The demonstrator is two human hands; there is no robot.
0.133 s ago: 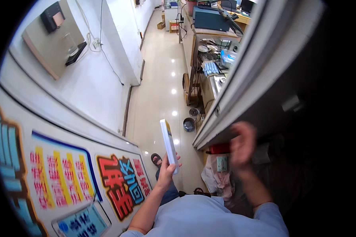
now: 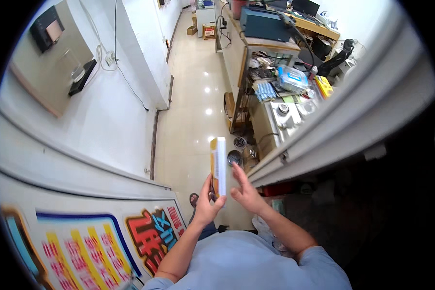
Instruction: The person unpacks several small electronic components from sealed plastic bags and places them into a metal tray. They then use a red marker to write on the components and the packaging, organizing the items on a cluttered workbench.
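Note:
My left hand (image 2: 209, 200) is closed around the lower end of a slim white-and-yellow box (image 2: 218, 166). The box stands nearly upright in front of me, its narrow white side and yellow printed face both showing. Just to its right is my right hand (image 2: 247, 194), fingers stretched out and apart, holding nothing. A small gap shows between those fingers and the box.
I stand in a doorway, a printed sign panel (image 2: 92, 241) at my left and a white door frame (image 2: 319, 140) at my right. Ahead runs a tiled corridor floor (image 2: 191, 92). A cluttered workbench (image 2: 263, 116) lines its right side, with a dark round pan (image 2: 234, 157) on the floor beside it.
My right hand has come in from the dark area at the right to beside the box. The box has turned, so its yellow face now shows on the left. My view has shifted.

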